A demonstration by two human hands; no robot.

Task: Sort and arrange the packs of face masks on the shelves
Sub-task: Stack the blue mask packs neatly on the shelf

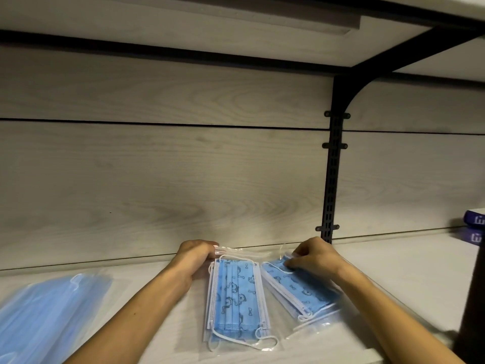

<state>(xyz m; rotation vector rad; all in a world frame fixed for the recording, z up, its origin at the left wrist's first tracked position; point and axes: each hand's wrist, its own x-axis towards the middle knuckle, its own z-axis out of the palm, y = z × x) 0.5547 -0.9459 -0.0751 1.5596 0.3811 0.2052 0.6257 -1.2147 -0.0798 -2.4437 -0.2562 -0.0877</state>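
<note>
Step in hand looks like squaring up two printed mask packs on the shelf [393, 285]. Left hand [195, 254] pinches top edge of middle pack [237, 298], lying straight. Right hand [311, 256] grips top of right pack [301, 287], skewed; next move likely rotating it parallel. Each clear bag holds blue masks. Plain-blue pack [49, 308] lies far left, blurred.

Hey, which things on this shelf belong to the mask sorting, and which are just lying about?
Job:
middle printed mask pack, left hand gripping its top
tilted printed mask pack, right hand pinching it
plain blue mask pack
shelf

Lying about:
purple boxes
black bracket
</note>
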